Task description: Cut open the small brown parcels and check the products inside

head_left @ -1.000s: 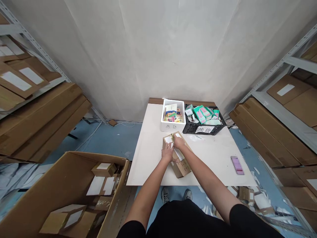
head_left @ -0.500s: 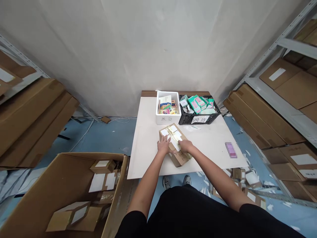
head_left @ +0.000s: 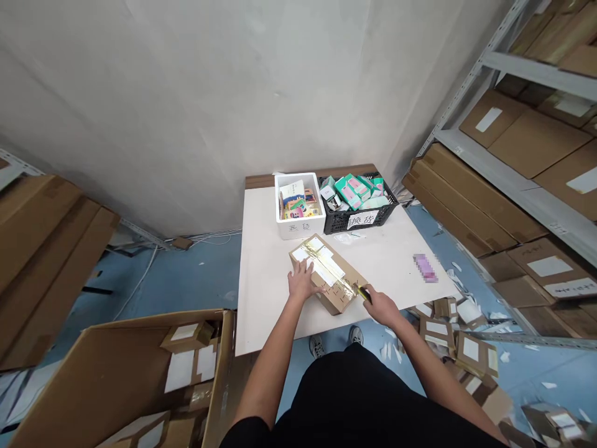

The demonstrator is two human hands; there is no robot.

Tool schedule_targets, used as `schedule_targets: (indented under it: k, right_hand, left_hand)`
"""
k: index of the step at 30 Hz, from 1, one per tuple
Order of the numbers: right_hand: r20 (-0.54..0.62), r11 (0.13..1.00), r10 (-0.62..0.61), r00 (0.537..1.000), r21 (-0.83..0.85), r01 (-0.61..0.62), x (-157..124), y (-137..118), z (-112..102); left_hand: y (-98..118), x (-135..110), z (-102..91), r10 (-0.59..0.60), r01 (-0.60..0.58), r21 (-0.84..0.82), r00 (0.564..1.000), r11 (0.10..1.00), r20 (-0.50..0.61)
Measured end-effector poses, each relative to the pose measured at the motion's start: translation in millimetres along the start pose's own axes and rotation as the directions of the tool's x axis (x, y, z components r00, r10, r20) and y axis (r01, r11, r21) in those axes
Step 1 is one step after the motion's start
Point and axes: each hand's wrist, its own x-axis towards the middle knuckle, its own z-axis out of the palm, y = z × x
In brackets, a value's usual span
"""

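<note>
A taped cardboard box (head_left: 349, 266) lies at an angle on the white table (head_left: 261, 274), with white labels and shiny clear tape across its top. My left hand (head_left: 302, 283) rests on the box's left side, fingers spread over the cardboard and label. In my right hand (head_left: 382, 307) is a box cutter (head_left: 365, 293), black and yellow, its front end at the near right edge of the box. Whether the blade touches the tape cannot be made out.
At the table's back stand a white bin (head_left: 299, 228) with booklets and a black crate (head_left: 385, 214) with green-and-pink boxes. A pixelated purple item (head_left: 425, 268) lies right. A large open carton (head_left: 140, 354) holds parcels at left. Shelving (head_left: 513, 165) and floor parcels (head_left: 471, 351) are right.
My right hand has moved right and towards me, from the box's top to its near right edge, bringing the box cutter into sight. My left hand stays on the box. The view has shifted right.
</note>
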Motion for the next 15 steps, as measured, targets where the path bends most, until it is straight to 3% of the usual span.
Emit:
schedule_targets:
  k: [3, 8, 12, 15]
  right_hand:
    - [-0.177, 0.981, 0.155, 0.972, 0.142, -0.131, 5.1, 10.2, 19.1]
    - [-0.215, 0.946, 0.211, 0.954, 0.290, -0.145, 60.7, -6.5, 38.8]
    - [-0.239, 0.934, 0.126, 0.963, 0.356, -0.034, 119.2, -17.5, 20.4]
    - [-0.208, 0.918, 0.035, 0.978, 0.392, 0.051, 146.1, -13.4, -1.7]
  left_hand:
    - [6.8, -1.0, 2.1, -0.021, 0.021, 0.009, 1.000, 1.000, -0.018]
    - [33.7, -11.2, 15.6, -0.130, 0.132, 0.044, 0.990, 0.990, -0.053]
    - [46.1, -24.9, 21.3, -0.279, 0.281, 0.046, 0.959, 0.959, -0.050]
    - [38.9, -25.7, 9.7, -0.261, 0.261, 0.022, 0.965, 0.965, -0.021]
